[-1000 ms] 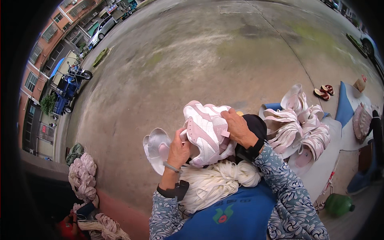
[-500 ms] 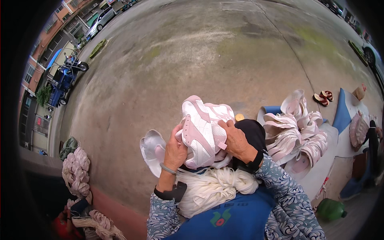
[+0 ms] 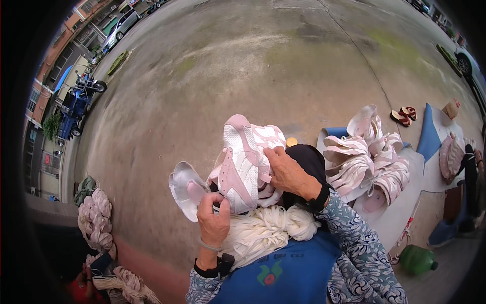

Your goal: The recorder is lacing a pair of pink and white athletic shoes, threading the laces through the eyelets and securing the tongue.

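A pink and white sneaker upper (image 3: 238, 169) stands above my lap, its toe end pointing away from me. My right hand (image 3: 293, 175) is closed on its right side, near a small pink tab. At its lower left corner, my left hand (image 3: 212, 220) makes a pinch with thumb and forefinger. What lies between those fingertips is too small to make out. A second pink and white upper (image 3: 269, 136) shows partly behind the first. Across my lap, over a blue apron (image 3: 288, 271), lies a thick bundle of white shoelaces (image 3: 263, 230).
Beside my left hand is a pale upper (image 3: 182, 190) seen from inside. To the right, stacked pink and white uppers (image 3: 372, 162) rest on a sheet, with sandals (image 3: 403, 116) beyond and a green bottle (image 3: 417, 260) nearer. Another person (image 3: 83, 283) sits at lower left beside bundled uppers (image 3: 95, 220).
My left hand has slid down from the upper's left side to its lower corner and now pinches there. The right hand keeps its hold. The whole view has shifted slightly.
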`<state>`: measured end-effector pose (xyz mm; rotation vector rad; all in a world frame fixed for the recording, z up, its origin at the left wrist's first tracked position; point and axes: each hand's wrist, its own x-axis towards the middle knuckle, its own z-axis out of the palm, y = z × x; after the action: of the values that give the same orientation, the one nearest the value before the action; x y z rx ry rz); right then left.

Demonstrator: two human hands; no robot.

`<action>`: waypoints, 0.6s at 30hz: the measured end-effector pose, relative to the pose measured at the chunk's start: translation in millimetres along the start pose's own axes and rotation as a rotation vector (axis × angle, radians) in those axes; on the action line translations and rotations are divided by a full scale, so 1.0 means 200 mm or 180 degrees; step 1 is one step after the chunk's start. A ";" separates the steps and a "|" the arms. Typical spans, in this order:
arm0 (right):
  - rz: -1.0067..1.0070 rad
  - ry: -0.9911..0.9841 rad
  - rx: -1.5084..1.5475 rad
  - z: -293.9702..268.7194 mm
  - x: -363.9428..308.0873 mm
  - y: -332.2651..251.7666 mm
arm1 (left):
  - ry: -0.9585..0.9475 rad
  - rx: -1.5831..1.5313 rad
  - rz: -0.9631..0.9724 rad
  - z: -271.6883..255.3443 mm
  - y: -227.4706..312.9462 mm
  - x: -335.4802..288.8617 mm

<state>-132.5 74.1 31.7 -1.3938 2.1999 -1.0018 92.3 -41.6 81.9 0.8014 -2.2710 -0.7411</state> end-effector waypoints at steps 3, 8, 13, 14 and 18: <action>-0.0054 -0.0510 0.0211 -0.08 0.01 0.02 | -0.1025 0.0095 0.0274 0.04 0.05 -0.08; -0.0207 -0.1088 0.0537 -0.20 0.06 0.08 | -0.0622 -0.1832 -0.1037 0.04 0.02 -0.02; 0.0907 -0.1056 0.0496 -0.22 0.25 0.01 | -0.1129 -0.1920 -0.1167 -0.03 -0.19 -0.06; 0.0891 -0.1102 0.0479 -0.17 0.27 -0.01 | -0.1090 -0.1929 -0.1202 -0.01 -0.18 -0.07; 0.0164 -0.0562 -0.0037 -0.13 0.34 -0.08 | -0.0385 -0.3281 -0.1970 -0.04 -0.10 0.03</action>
<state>-169.7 19.9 65.9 -1.3677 2.1041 -0.8167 102.2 -61.2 75.4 0.9028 -1.3480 -2.0296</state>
